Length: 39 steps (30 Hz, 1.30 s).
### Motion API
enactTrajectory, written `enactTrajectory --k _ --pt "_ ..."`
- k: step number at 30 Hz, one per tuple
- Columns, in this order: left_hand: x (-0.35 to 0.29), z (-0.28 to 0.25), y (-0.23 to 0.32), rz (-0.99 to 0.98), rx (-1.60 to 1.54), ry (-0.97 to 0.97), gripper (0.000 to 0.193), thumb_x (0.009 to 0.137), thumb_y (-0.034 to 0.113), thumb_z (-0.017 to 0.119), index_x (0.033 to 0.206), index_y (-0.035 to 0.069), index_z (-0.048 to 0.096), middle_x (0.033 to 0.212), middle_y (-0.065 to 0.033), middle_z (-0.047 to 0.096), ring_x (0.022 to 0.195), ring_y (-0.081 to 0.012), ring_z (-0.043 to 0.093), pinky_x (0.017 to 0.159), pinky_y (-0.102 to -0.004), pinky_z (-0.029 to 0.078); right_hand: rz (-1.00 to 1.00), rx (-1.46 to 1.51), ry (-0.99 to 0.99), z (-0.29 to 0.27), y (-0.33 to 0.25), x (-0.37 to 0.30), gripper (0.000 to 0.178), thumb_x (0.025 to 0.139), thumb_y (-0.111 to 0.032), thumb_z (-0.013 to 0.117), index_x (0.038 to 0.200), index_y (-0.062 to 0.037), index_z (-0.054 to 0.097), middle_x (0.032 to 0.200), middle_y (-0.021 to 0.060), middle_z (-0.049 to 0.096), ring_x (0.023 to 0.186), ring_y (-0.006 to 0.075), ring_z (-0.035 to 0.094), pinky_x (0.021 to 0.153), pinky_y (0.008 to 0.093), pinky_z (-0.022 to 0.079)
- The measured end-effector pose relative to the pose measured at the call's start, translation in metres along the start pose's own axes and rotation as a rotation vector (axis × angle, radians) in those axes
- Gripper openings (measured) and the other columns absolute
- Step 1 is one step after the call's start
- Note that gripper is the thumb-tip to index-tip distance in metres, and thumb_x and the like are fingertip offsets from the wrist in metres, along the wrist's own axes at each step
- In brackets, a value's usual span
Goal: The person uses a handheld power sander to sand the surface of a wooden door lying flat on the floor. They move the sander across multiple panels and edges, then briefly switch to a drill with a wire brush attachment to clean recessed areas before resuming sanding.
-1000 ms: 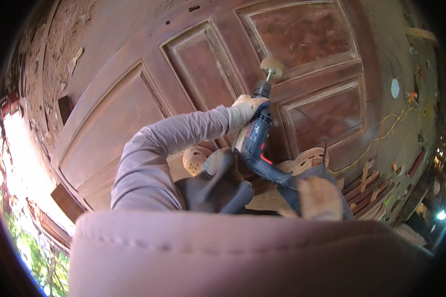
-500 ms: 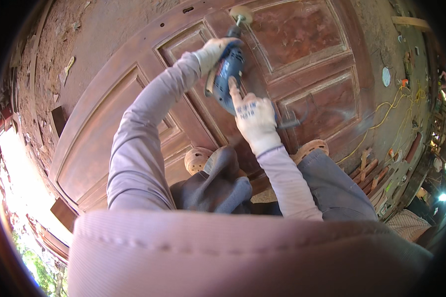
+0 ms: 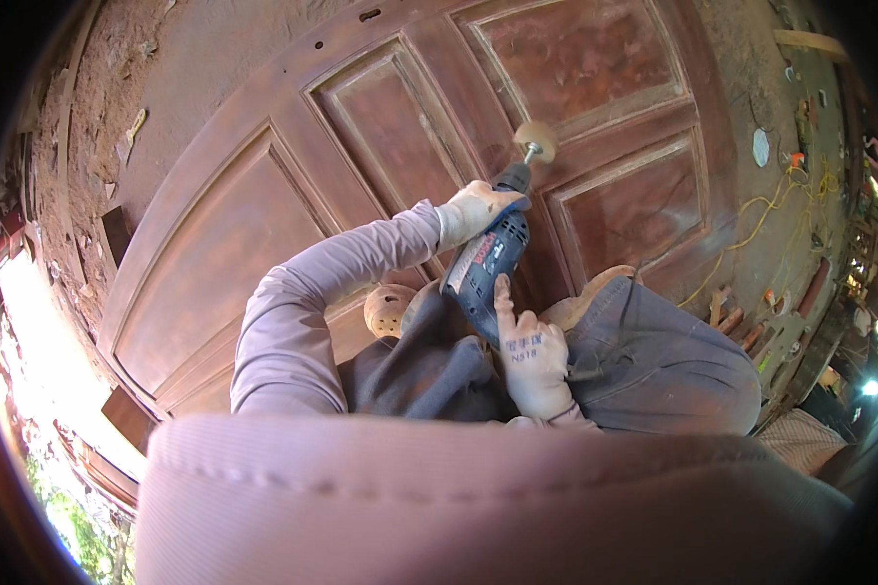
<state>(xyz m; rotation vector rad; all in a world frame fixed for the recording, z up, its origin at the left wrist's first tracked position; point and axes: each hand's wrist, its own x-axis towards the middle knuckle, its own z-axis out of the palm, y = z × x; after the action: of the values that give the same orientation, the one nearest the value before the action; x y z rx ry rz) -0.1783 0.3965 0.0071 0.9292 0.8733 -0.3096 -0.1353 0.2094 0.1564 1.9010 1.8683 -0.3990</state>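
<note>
A blue power drill (image 3: 488, 265) points away from me over a brown panelled wooden door (image 3: 546, 224). Its chuck carries a round tan sanding wheel (image 3: 536, 142) on a metal shaft, over the rail between the right-hand panels; whether it touches the wood I cannot tell. My left hand (image 3: 480, 211), in a white glove with bluish grip, wraps round the drill's front just behind the chuck. At the drill's rear, my gloved right hand (image 3: 535, 359) grips the handle, its index finger stretched along the body. The handle itself is mostly hidden under that hand.
The door lies on a dirt floor (image 3: 205, 63), under my clog (image 3: 387, 310). A yellow cord (image 3: 751, 210) runs along the right, near a pale oval piece (image 3: 760, 148). Wood strips (image 3: 737, 327) lie at the lower right; a dark block (image 3: 115, 234) stands by the door's left edge.
Both hands have drawn the drill toward me and to the right. Its wheel has left the upper panel's left edge for the rail below. My right knee has shifted inward.
</note>
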Motion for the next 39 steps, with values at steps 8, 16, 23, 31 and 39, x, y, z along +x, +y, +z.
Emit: enactTrajectory --k 8,16,23,31,39 --pt "0.011 -0.023 -0.056 0.505 0.514 0.042 0.031 0.086 0.014 0.058 0.117 0.021 0.061 0.081 -0.0085 0.066 0.069 -0.0215 0.066 0.063 -0.0317 0.054 -0.032 -0.092 -0.045 -0.006 -0.023 0.006 0.059 0.086 -0.02 0.052 0.143 -0.0157 0.037 0.06 -0.0037 0.046 0.045 0.0108 0.05 0.048 0.0313 0.039" --pt "0.004 -0.128 0.004 0.766 0.72 0.201 0.045 0.076 0.001 0.063 0.119 0.013 0.059 0.091 -0.0129 0.068 0.081 -0.0255 0.068 0.074 -0.0324 0.055 -0.092 0.049 0.025 -0.032 -0.027 0.095 0.063 0.082 -0.022 0.053 0.142 -0.0088 0.037 0.063 0.0005 0.053 0.05 0.0135 0.056 0.048 0.0339 0.041" --pt "0.008 -0.053 -0.037 0.802 0.706 0.054 0.027 0.085 0.011 0.06 0.112 0.011 0.064 0.086 -0.0086 0.067 0.071 -0.0202 0.066 0.066 -0.0316 0.053 0.039 0.169 -0.122 -0.018 -0.037 0.03 0.064 0.082 -0.021 0.052 0.144 -0.0128 0.035 0.06 0.0031 0.05 0.046 0.0159 0.053 0.047 0.0379 0.042" --pt "0.012 -0.088 -0.042 0.667 0.513 0.063 0.037 0.08 0.006 0.062 0.117 0.013 0.061 0.09 -0.0114 0.067 0.076 -0.025 0.067 0.069 -0.0321 0.054 -0.014 0.127 -0.134 -0.028 -0.041 0.059 0.064 0.085 -0.02 0.05 0.146 -0.0138 0.031 0.062 0.0044 0.053 0.048 0.0166 0.055 0.046 0.0387 0.04" --pt "0.023 -0.197 0.018 0.711 0.58 0.19 0.04 0.085 0.007 0.058 0.125 0.013 0.058 0.103 -0.0077 0.067 0.088 -0.0193 0.066 0.083 -0.0298 0.053 -0.04 0.158 -0.148 -0.051 -0.059 0.167 0.061 0.087 -0.018 0.053 0.145 -0.0129 0.035 0.071 0.0043 0.06 0.059 0.0183 0.06 0.047 0.0423 0.043"
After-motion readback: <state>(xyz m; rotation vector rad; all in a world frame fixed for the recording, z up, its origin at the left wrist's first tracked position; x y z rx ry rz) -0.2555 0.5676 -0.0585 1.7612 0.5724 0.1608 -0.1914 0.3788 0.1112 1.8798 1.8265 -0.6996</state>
